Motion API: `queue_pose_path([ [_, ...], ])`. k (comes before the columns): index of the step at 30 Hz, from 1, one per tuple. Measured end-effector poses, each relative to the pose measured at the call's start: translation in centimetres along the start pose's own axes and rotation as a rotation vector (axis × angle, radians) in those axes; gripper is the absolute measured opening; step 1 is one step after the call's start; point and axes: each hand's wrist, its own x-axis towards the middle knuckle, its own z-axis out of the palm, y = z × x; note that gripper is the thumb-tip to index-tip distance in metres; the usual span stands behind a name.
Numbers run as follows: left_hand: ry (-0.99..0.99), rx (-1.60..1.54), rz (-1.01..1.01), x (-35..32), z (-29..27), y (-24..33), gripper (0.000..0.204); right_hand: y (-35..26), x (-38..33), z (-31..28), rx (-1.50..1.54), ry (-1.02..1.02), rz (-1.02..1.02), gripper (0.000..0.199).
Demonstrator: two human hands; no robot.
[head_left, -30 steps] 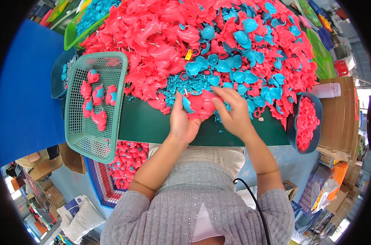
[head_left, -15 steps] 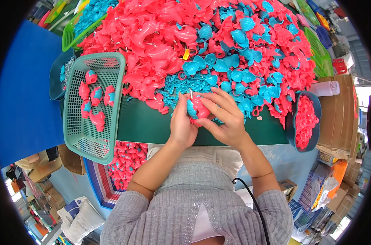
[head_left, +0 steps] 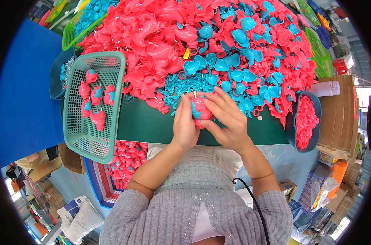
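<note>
Between my two hands, just above the table's near edge, is a rounded pink-and-blue plastic toy (head_left: pixel 201 109) with a small metal pin at its top. My left hand (head_left: pixel 185 126) is closed along its left side, and my right hand (head_left: pixel 229 120) grips it from the right with thumb and fingers. Beyond the fingertips lies a heap of small blue plastic pieces (head_left: pixel 189 83). Pink plastic shells (head_left: pixel 157 53) and blue shell-like parts (head_left: pixel 239 37) are piled behind it. At left, a green mesh basket (head_left: pixel 119 85) holds several similar pink-and-blue toys (head_left: pixel 97 119).
A blue-grey bin of small pink parts (head_left: pixel 304 122) stands at the table's right end, beside a cardboard box (head_left: pixel 338 118). Below the green table (head_left: pixel 146 128), at left, sits a crate of pink pieces (head_left: pixel 126 163). A dark bin (head_left: pixel 57 81) with metal pins is behind the basket.
The toy has turned in my hands, so more of its pink side shows and less of the blue. Both hands have shifted slightly to the right.
</note>
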Motion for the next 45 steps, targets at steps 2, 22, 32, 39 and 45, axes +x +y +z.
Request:
queue_pose_path([
  [2,-0.003,0.018,0.017,-0.2,0.2,-0.1,0.049,0.3,-0.1,0.1,0.01,-0.003,0.012,0.051],
  [22,-0.118,0.196,0.08,-0.6,-3.7,-1.9,0.041,3.3,-1.9,3.2,0.963,0.211,0.619,0.02],
  [32,0.187,-0.084,0.151,1.2,-7.0,1.6,0.03,9.0,0.7,5.4,-0.301,0.224,0.082,0.016],
  [39,0.258,-0.177,0.166,1.4,-7.1,1.6,0.035,8.9,4.5,10.0,-0.693,-0.118,-0.073,0.016],
  [45,0.277,-0.197,0.228,2.2,-6.7,2.3,0.035,8.7,5.0,10.5,-0.78,-0.203,0.037,0.007],
])
